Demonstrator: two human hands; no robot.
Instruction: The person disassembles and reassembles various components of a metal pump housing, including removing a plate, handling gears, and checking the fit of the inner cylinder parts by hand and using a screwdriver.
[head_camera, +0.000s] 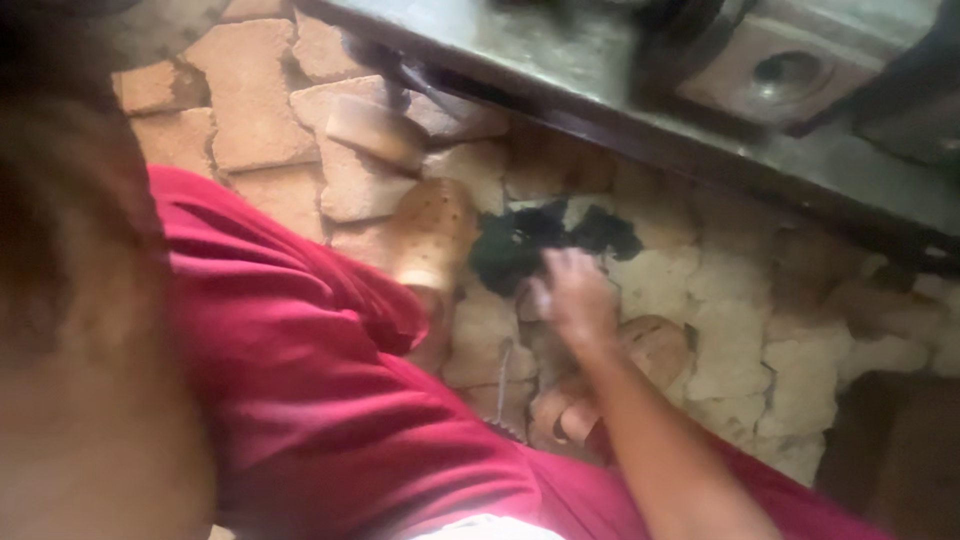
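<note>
The right hand is reaching down at frame centre, fingers loosely curled over a dark crumpled scrap on the stone floor, seemingly gathering it; the left hand is showing nowhere.

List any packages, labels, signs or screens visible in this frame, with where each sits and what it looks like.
None: no package, label, sign or screen shows in this blurred view.
What shows instead: the right hand reaching down to a dark crumpled thing on the stone paving.
Tan perforated clogs on the feet, red shorts, and a grey bench edge along the top.
</note>
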